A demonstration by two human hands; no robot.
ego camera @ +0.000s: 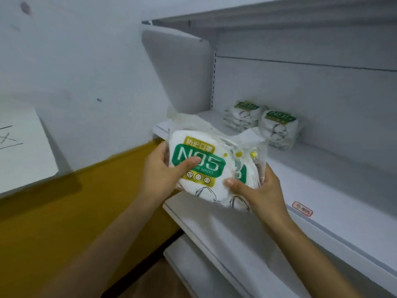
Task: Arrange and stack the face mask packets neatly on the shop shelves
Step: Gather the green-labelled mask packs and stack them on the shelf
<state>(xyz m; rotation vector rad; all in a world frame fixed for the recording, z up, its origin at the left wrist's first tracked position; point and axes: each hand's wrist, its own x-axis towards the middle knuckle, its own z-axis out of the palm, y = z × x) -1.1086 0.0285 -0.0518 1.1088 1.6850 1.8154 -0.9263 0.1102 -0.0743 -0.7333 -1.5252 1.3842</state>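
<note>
A pale wall [81, 61] fills the left side, marked with a few dark smudges — its lower band [53, 222] is painted mustard yellow. A white sheet of paper [23, 145] with black pen strokes hangs on it at far left. On the front edge of the shelving sits a small red-bordered label [302, 208] — its print is too blurred to read.

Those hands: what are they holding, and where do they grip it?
A bundle of N95 mask packets. The left hand grips its left edge, thumb across the front label; the right hand grips the lower right corner, thumb on the front.
</note>
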